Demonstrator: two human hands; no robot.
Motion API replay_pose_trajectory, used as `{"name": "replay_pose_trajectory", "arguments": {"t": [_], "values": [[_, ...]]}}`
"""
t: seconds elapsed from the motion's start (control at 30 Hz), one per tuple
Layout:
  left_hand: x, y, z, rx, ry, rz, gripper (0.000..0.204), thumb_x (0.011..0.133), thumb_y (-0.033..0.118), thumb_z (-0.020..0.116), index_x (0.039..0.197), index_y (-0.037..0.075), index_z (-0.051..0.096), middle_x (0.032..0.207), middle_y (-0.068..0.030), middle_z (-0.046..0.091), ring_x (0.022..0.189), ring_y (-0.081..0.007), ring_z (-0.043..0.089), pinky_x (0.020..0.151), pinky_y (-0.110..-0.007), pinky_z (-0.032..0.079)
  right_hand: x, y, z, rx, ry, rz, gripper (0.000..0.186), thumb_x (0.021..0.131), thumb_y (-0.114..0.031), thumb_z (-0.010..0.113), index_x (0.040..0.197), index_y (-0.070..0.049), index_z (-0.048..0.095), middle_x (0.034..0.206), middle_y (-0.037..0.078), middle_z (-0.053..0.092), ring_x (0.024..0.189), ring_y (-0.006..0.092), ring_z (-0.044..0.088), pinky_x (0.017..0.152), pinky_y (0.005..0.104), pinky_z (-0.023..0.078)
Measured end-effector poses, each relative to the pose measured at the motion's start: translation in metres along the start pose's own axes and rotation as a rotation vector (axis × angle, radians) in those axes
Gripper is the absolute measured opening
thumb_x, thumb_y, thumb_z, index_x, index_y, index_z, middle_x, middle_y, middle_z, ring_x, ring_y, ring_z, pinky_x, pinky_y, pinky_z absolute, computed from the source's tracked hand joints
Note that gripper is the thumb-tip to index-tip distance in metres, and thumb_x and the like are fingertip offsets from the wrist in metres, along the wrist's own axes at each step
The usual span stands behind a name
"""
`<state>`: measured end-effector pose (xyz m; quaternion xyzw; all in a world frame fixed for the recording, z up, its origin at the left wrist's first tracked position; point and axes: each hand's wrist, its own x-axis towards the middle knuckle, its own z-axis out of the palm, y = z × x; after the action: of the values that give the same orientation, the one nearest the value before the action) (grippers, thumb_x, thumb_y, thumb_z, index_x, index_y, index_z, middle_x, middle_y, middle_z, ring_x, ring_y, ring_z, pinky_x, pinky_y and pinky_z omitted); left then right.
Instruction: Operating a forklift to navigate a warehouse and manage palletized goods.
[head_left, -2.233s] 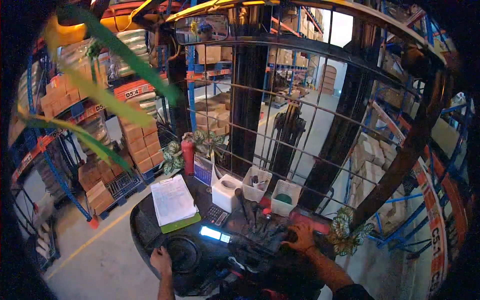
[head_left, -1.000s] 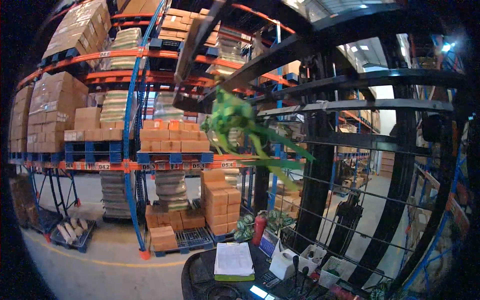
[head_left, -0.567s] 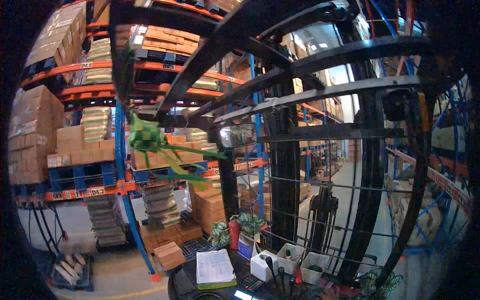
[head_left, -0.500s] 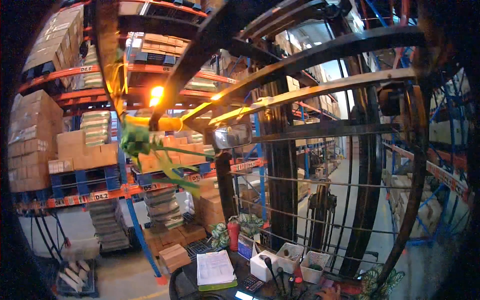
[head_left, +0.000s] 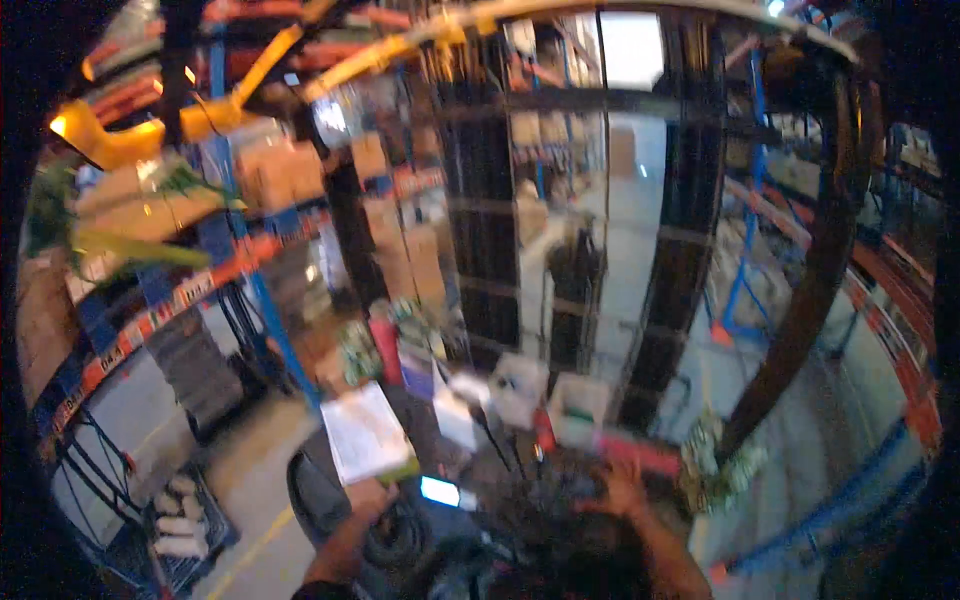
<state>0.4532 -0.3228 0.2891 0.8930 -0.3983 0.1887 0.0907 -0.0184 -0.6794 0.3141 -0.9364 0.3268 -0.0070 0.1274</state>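
The picture is smeared by motion. My left hand [head_left: 372,497] is at the near corner of the clipboard [head_left: 368,435] with white paper, just above the dark round steering wheel [head_left: 395,538]. Its fingers are too blurred to tell whether they grip anything. Over the right side of the dark dashboard, my right hand [head_left: 622,490] has its fingers spread, with nothing visible in them. Thin black levers [head_left: 492,432] rise to its left. A lit screen [head_left: 440,490] glows between the hands.
White baskets [head_left: 580,405], a white box [head_left: 462,412], a red bottle-shaped thing [head_left: 384,345] and leafy plants [head_left: 720,460] line the dashboard's far edge. Beyond stand the dark forklift mast [head_left: 485,220] and racks with cartons [head_left: 280,172]. An aisle floor [head_left: 640,190] shows between the racks.
The view has tilted down and swung, so the dashboard sits higher in the picture. Both my forearms now show; before, only part of my right hand was visible at the lower edge.
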Motion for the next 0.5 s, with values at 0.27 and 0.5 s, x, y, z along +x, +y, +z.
{"name": "replay_pose_trajectory", "arguments": {"t": [0.27,0.5], "values": [[0.125,0.117,-0.215,0.043,-0.139,-0.396,0.058,0.088,0.056,0.062,0.086,-0.001,0.072,0.085,-0.0226,0.071,0.083,-0.0424,0.069,0.075,-0.052,0.055,0.057,0.061,-0.221,-0.031,0.229,-0.003,0.106,0.056,-0.084,0.071,0.140,-0.021,0.056,0.152,0.016,0.037,0.147,0.0352,0.026,0.121,0.0622,0.006],[0.107,0.264,-0.253,0.033,-0.390,-0.497,0.049,0.087,0.050,0.066,0.080,0.003,0.073,0.082,-0.0213,0.071,0.076,-0.0422,0.070,0.070,-0.051,0.056,0.004,0.182,-0.314,0.033,0.113,0.009,0.093,0.066,-0.076,0.073,0.134,-0.014,0.059,0.147,0.020,0.043,0.143,0.0403,0.032,0.119,0.0654,0.006]]}}
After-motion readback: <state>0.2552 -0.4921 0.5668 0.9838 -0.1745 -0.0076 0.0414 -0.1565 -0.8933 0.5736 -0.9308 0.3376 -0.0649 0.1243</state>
